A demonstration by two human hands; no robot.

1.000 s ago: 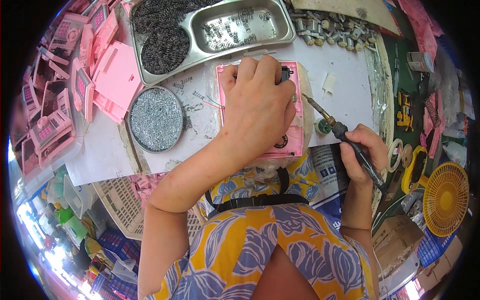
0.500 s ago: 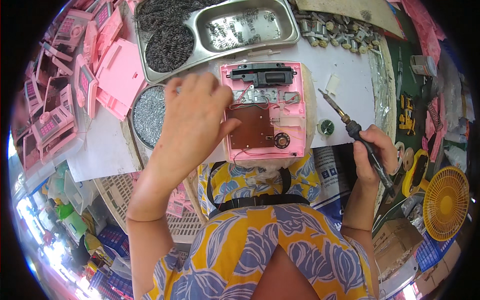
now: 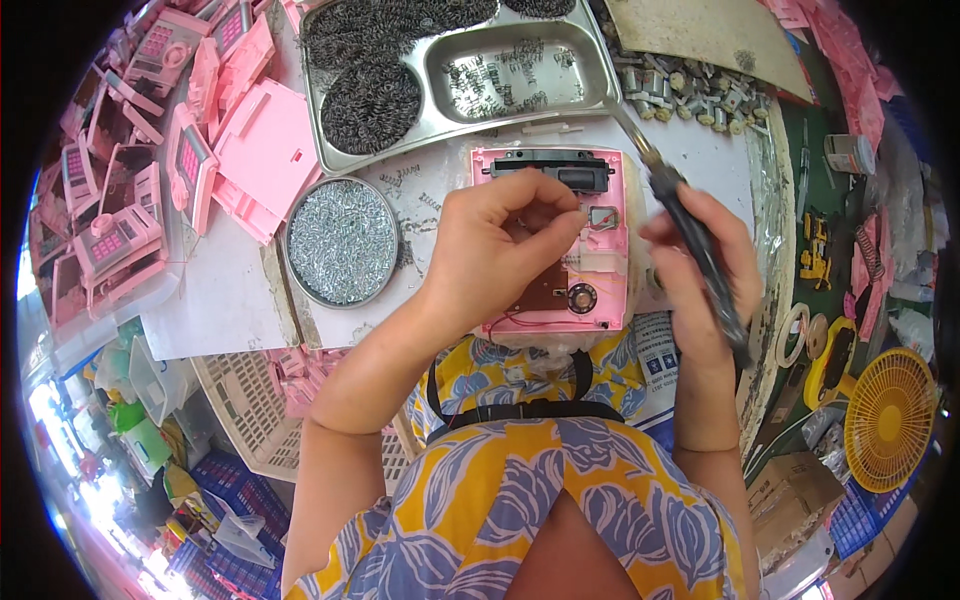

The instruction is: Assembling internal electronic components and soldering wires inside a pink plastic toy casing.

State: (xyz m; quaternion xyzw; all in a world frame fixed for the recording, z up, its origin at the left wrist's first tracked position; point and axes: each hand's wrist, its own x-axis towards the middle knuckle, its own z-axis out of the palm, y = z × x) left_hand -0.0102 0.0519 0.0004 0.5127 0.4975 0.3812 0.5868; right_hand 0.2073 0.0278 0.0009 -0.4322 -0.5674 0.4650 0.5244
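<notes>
Pink casing (image 3: 612, 295), lying uncovered beneath the fingers of the left hand (image 3: 490, 235); thumb and forefinger drawn close together over it, cannot tell whether gripping anything; curled around a black-handled soldering iron (image 3: 690, 225), the fingers of the right hand (image 3: 715, 265); just ahead of the left fingers, a black part (image 3: 575, 175); nearer the body, a round speaker (image 3: 581, 297); well left, small silvery pieces (image 3: 342, 240).

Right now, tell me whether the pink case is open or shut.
Open: the long black part and brown board inside the pink case show from above.
</notes>
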